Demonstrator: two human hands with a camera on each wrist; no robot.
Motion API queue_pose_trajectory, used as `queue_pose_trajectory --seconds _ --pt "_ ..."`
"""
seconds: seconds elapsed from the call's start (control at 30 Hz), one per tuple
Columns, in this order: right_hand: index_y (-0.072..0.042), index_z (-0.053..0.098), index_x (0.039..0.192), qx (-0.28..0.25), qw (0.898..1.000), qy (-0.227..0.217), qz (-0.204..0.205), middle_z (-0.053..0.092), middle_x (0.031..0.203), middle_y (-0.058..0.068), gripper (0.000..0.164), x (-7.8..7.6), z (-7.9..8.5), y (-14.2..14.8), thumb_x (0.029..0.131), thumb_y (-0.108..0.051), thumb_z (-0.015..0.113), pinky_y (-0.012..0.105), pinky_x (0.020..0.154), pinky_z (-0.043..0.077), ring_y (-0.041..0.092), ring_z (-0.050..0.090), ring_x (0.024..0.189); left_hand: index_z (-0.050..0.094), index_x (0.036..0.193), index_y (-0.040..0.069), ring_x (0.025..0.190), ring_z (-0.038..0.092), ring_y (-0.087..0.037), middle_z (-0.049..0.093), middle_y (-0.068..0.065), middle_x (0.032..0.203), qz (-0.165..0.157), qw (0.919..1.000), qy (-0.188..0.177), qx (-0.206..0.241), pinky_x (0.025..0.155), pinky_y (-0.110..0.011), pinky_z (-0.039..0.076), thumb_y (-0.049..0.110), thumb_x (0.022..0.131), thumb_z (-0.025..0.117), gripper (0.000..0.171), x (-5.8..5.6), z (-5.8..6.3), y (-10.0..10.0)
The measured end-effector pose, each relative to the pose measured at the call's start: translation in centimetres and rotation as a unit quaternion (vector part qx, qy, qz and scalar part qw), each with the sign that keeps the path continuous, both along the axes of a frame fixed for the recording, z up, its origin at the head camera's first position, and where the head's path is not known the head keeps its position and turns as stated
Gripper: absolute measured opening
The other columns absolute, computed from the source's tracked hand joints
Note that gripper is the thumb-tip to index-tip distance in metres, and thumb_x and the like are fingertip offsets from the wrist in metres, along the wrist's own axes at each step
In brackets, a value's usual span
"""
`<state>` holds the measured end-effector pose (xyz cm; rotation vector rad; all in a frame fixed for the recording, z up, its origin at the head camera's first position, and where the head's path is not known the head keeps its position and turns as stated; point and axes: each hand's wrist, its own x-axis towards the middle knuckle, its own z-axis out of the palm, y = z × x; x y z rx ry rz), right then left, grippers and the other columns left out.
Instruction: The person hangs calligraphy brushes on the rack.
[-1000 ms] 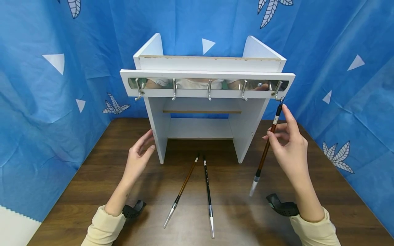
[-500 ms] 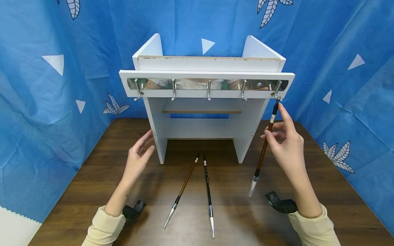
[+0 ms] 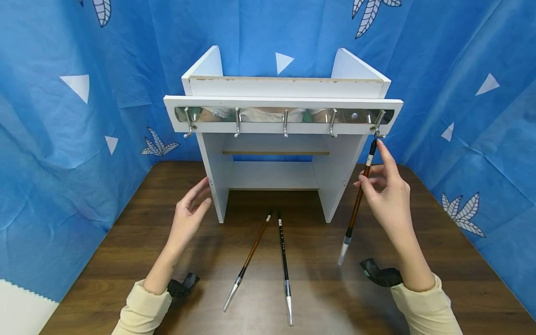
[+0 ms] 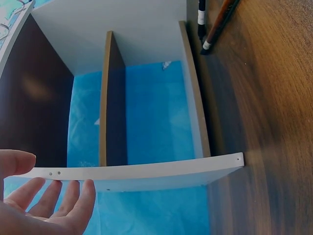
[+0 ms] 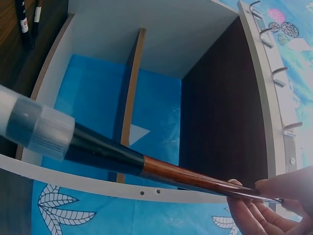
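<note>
My right hand [image 3: 391,195] pinches a calligraphy brush [image 3: 357,209] by its brown handle, between thumb and fingers. The brush hangs tilted, with its clear-capped tip pointing down; its large cap [image 5: 49,132] crosses the right wrist view. Its cord loop overlaps the low end of the rightmost metal hook [image 3: 379,122], with my index fingertip just below. My left hand [image 3: 187,216] has its fingertips at the outer side of the left panel of a white shelf unit [image 3: 214,172]. In the left wrist view the thumb [image 4: 17,161] lies apart from the fingers, across the panel's edge.
Two more brushes, one brown [image 3: 254,247] and one black [image 3: 283,251], lie on the wooden table [image 3: 318,288] in front of the shelf. Several hooks line the mirrored rail [image 3: 259,126]. Blue patterned cloth [image 3: 452,116] surrounds the table's back and sides.
My right hand and the brush have shifted slightly left, taking the cord loop from the hook's right side to its tip. The left hand and the two lying brushes stay put.
</note>
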<state>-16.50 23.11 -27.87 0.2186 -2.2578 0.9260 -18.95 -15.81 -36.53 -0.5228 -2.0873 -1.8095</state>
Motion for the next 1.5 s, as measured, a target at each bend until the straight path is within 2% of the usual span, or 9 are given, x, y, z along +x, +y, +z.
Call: queue_pose_trajectory --seconds 0.3,0.63,0.73,0.87,0.93,1.3,1.4,1.5 --pt "-0.034 0.021 0.140 0.001 1.000 0.001 -0.001 0.058 0.090 0.012 0.082 -0.5 -0.5 0.1 0.079 0.003 0.061 0.005 0.055 0.040 -0.016 0.048 0.068 0.040 0.134 0.010 0.120 0.041 -0.027 0.043 -0.008 0.133 0.001 0.9999 -0.013 0.001 0.086 -0.014 0.039 0.004 0.090 0.048 0.045 0.1 -0.2 0.0" --pt "-0.028 0.024 0.141 -0.016 0.999 0.028 0.017 0.057 0.088 0.014 0.078 -1.5 -1.5 0.1 0.080 0.005 0.060 0.005 0.056 0.040 -0.018 0.048 0.071 0.041 0.133 0.011 0.119 0.041 -0.027 0.044 -0.008 0.132 -0.002 0.9999 -0.015 0.006 0.086 -0.015 0.040 0.004 0.090 0.049 0.045 0.2 -0.2 0.0" --pt "-0.023 0.026 0.140 -0.013 1.000 0.027 0.007 0.057 0.090 0.013 0.074 -1.7 -1.9 0.2 0.080 0.003 0.061 0.004 0.057 0.040 -0.008 0.055 0.073 0.041 0.133 0.011 0.119 0.041 -0.027 0.044 -0.008 0.132 -0.002 0.9999 -0.014 0.007 0.085 -0.015 0.040 0.004 0.090 0.049 0.045 0.1 -0.3 -0.1" --pt "-0.012 0.031 0.138 -0.008 1.000 0.017 -0.007 0.057 0.095 0.015 0.066 -1.8 -2.2 0.2 0.080 -0.002 0.062 0.003 0.056 0.038 0.017 0.062 0.077 0.041 0.133 0.010 0.119 0.041 -0.027 0.044 -0.008 0.132 -0.001 0.9999 -0.013 0.007 0.086 -0.015 0.040 0.005 0.090 0.050 0.044 0.2 -0.4 -0.1" --pt "-0.009 0.032 0.137 -0.009 1.000 0.010 -0.008 0.056 0.096 0.016 0.063 -1.8 -2.4 0.2 0.081 -0.003 0.061 0.003 0.055 0.037 0.025 0.062 0.078 0.041 0.133 0.010 0.119 0.041 -0.028 0.044 -0.008 0.132 -0.001 0.9999 -0.012 0.006 0.086 -0.015 0.040 0.005 0.090 0.049 0.044 0.2 -0.4 -0.1" --pt "-0.006 0.037 0.133 -0.001 1.000 -0.005 0.008 0.058 0.095 0.017 0.060 -2.3 -3.2 0.4 0.079 -0.005 0.065 0.001 0.056 0.036 0.028 0.062 0.079 0.041 0.133 0.010 0.119 0.041 -0.028 0.044 -0.008 0.132 0.000 0.9999 -0.012 0.005 0.087 -0.015 0.039 0.004 0.090 0.049 0.044 0.2 -0.3 -0.1" --pt "-0.008 0.038 0.132 0.012 1.000 -0.011 0.020 0.059 0.096 0.016 0.060 -2.4 -3.4 0.6 0.078 -0.004 0.065 0.008 0.057 0.043 0.029 0.062 0.081 0.041 0.133 0.010 0.119 0.041 -0.029 0.044 -0.008 0.132 -0.001 0.9999 -0.012 0.006 0.086 -0.015 0.040 0.005 0.090 0.049 0.044 0.2 -0.3 -0.1" --pt "-0.006 0.039 0.131 0.025 0.999 -0.019 0.024 0.056 0.102 0.016 0.059 -2.5 -3.6 0.7 0.078 -0.004 0.065 0.028 0.061 0.051 0.030 0.059 0.087 0.041 0.133 0.010 0.119 0.041 -0.029 0.044 -0.008 0.133 -0.002 0.9999 -0.013 0.003 0.086 -0.015 0.040 0.005 0.090 0.049 0.045 0.1 -0.3 -0.1"
